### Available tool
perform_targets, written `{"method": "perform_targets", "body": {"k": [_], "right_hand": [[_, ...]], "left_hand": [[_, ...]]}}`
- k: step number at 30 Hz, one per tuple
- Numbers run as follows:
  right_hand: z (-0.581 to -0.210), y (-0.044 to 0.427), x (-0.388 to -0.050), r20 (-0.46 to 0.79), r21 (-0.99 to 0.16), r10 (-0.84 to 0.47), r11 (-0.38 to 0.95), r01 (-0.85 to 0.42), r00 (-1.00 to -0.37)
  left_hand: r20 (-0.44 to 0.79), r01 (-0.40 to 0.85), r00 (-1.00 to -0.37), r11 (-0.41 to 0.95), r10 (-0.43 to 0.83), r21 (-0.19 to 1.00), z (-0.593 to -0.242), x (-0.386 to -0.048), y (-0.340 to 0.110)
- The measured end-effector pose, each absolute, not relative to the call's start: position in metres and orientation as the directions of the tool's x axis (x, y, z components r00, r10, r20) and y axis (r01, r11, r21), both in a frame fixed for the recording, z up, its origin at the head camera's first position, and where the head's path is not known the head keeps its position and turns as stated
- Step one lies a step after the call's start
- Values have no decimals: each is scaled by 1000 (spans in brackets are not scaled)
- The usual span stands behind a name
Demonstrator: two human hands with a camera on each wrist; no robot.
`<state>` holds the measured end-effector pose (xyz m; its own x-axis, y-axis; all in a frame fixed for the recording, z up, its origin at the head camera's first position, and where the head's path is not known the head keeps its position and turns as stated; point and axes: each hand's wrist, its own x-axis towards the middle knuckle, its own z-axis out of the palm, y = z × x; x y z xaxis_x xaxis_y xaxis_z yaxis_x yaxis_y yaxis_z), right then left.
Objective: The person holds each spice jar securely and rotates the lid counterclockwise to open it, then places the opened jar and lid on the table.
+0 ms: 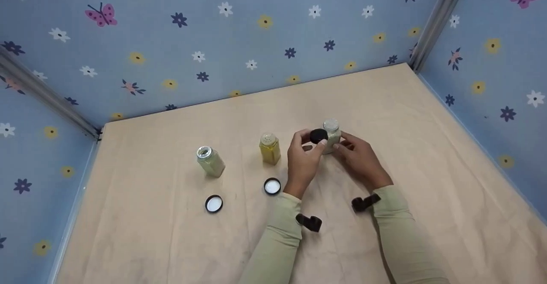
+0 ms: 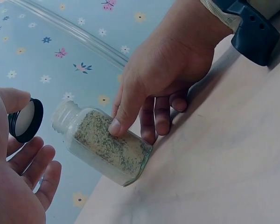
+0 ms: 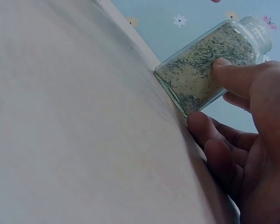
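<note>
A glass spice jar of pale seasoning flecked with green stands on the table, its threaded neck uncovered. My right hand grips it low down, the thumb pressed on its side. Close beside the neck, my left hand pinches a black screw lid between thumb and fingers. In the left wrist view the lid's pale inside shows, and the lid is apart from the jar. The left hand's other fingers are loosely bent and touch nothing.
Left of the hands stands a jar of yellow spice with a perforated top. Farther left is a jar of pale green powder. Two black lids, one nearer and one farther right, lie inside-up before them. Flowered walls border the cloth-covered table.
</note>
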<state>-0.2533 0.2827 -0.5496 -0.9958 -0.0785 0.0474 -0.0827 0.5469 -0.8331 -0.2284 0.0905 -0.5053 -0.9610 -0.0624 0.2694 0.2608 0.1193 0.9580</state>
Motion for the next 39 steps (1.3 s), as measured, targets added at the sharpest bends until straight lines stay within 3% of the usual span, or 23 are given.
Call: {"method": "perform_targets", "body": {"k": [15,39], "right_hand": [[-550,288,-251,55,-845,-71,528,-84,-996],[-549,282,-253,61,-833,-75,546,-92,-995]], "left_hand": [[213,211,-975,43,-55,977,-517,-213,91],[157,159,-987,77,30,984,-532,-198,82]]}}
